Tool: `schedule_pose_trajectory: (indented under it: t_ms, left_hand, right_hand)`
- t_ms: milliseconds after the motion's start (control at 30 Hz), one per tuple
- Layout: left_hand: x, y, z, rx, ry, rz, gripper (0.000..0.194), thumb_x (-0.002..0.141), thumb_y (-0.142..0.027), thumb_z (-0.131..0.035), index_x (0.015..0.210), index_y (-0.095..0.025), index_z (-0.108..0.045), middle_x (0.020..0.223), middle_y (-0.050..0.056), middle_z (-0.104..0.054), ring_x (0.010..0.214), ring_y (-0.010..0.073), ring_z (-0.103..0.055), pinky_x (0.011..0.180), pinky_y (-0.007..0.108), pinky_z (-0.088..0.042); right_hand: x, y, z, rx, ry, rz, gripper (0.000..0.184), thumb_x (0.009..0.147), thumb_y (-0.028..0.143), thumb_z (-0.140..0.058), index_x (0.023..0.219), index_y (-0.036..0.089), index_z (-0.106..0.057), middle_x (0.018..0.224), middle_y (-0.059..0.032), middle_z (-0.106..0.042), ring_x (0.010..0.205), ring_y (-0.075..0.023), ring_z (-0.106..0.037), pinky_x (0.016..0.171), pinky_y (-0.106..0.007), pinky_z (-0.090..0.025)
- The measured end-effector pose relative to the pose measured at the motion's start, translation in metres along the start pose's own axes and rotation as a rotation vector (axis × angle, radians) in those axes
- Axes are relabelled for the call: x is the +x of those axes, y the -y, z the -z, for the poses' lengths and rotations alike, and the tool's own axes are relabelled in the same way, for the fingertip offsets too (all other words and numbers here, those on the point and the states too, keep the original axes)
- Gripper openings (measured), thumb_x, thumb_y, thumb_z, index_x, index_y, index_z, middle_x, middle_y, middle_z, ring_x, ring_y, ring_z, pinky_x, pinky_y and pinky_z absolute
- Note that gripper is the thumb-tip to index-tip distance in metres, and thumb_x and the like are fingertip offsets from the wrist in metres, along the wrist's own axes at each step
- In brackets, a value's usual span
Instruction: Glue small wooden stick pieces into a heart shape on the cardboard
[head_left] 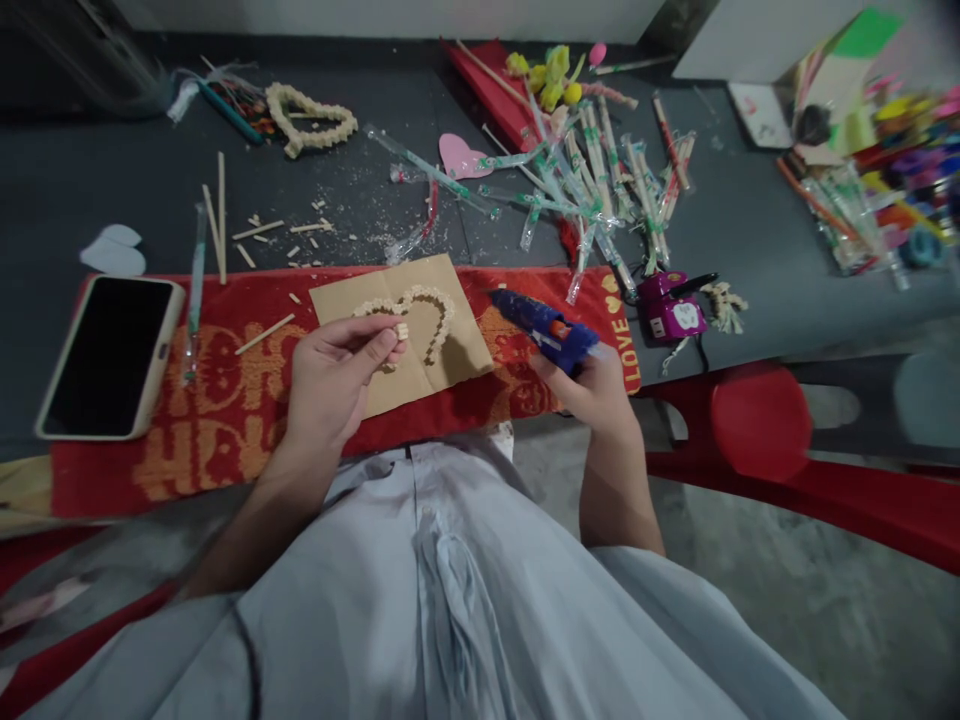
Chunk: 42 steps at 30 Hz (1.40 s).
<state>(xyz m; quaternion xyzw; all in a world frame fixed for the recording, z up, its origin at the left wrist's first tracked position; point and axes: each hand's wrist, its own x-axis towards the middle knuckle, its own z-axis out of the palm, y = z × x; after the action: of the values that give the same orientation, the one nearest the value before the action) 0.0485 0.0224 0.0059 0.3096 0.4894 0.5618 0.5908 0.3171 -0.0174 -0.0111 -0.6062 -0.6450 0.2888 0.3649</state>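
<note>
My left hand (pixel 334 375) pinches a small pale wooden piece (pixel 402 330) between thumb and fingers, held over a brown cardboard sheet (pixel 457 350). On that sheet lies a heart outline (pixel 435 305) built from small wooden bits. My right hand (pixel 592 385) grips a blue glue gun (pixel 544 325), its nozzle pointing left toward the cardboard, a short way from the heart. Both hands hover above a red cloth with orange lettering (pixel 225 400).
A phone (pixel 109 355) lies at the left on the cloth. A finished wooden heart (pixel 311 120), loose sticks (pixel 217 225), wrapped chopsticks (pixel 600 180), a pink paper heart (pixel 457 155) and a magenta tool (pixel 675 310) lie on the dark table. A red chair (pixel 757 425) stands at right.
</note>
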Motion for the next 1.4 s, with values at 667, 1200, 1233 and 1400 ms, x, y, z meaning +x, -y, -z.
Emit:
schedule_pose_trajectory:
  t_ms: [667, 1200, 1233, 1400]
  left_hand:
    - [-0.001, -0.005, 0.020, -0.066, -0.067, 0.047, 0.035, 0.043, -0.033, -0.100, 0.067, -0.021, -0.079, 0.070, 0.002, -0.075, 0.056, 0.0085, -0.062, 0.058, 0.020, -0.055]
    - [-0.015, -0.012, 0.059, -0.180, -0.180, 0.011, 0.034, 0.042, -0.031, -0.100, 0.066, -0.020, -0.079, 0.066, 0.003, -0.075, 0.056, 0.0083, -0.066, 0.055, 0.016, -0.054]
    - [-0.015, -0.013, 0.060, -0.183, -0.187, 0.011, 0.034, 0.042, -0.031, -0.100, 0.066, -0.019, -0.079, 0.066, 0.003, -0.075, 0.056, 0.0083, -0.066, 0.056, 0.016, -0.054]
    - [-0.017, -0.015, 0.066, -0.136, -0.200, 0.016, 0.033, 0.045, -0.029, -0.098, 0.068, -0.017, -0.078, 0.068, 0.004, -0.074, 0.059, 0.0108, -0.066, 0.058, 0.020, -0.055]
  right_hand:
    - [0.094, 0.026, 0.008, -0.743, 0.295, 0.372, 0.020, 0.093, 0.027, -0.056, 0.106, 0.018, -0.067, 0.100, -0.0142, -0.069, 0.100, -0.0309, -0.065, 0.088, -0.043, -0.053]
    - [0.215, 0.075, -0.145, -0.868, 0.547, 0.645, 0.025, 0.094, 0.018, -0.048, 0.105, 0.014, -0.070, 0.113, -0.0162, -0.071, 0.107, -0.0289, -0.064, 0.095, -0.040, -0.048]
    - [0.218, 0.075, -0.150, -0.861, 0.546, 0.642, 0.025, 0.095, 0.018, -0.048, 0.104, 0.014, -0.070, 0.113, -0.0167, -0.071, 0.107, -0.0291, -0.064, 0.094, -0.040, -0.048]
    - [0.227, 0.072, -0.166, -0.861, 0.541, 0.658, 0.024, 0.093, 0.017, -0.049, 0.102, 0.011, -0.070, 0.113, -0.0192, -0.072, 0.106, -0.0302, -0.064, 0.094, -0.042, -0.047]
